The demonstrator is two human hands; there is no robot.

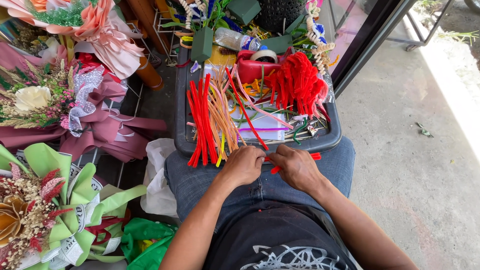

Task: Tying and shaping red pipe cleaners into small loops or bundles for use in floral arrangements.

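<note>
I sit with a dark tray (181,120) resting against my knees. My left hand (242,165) and my right hand (295,167) meet over my lap, both pinched on a short red pipe cleaner (315,156) whose ends stick out to the right. On the tray lie a bundle of red pipe cleaners (201,120) and orange ones (222,117), with a fluffy red bunch (297,82) at the right. One long red stem (245,112) slants across a white sheet.
A plastic bottle (235,39), tape roll (264,55) and green foam blocks (202,44) lie at the tray's far end. Wrapped bouquets (60,100) crowd the left. A white plastic bag (157,175) sits by my left thigh. Concrete floor (415,150) extends right.
</note>
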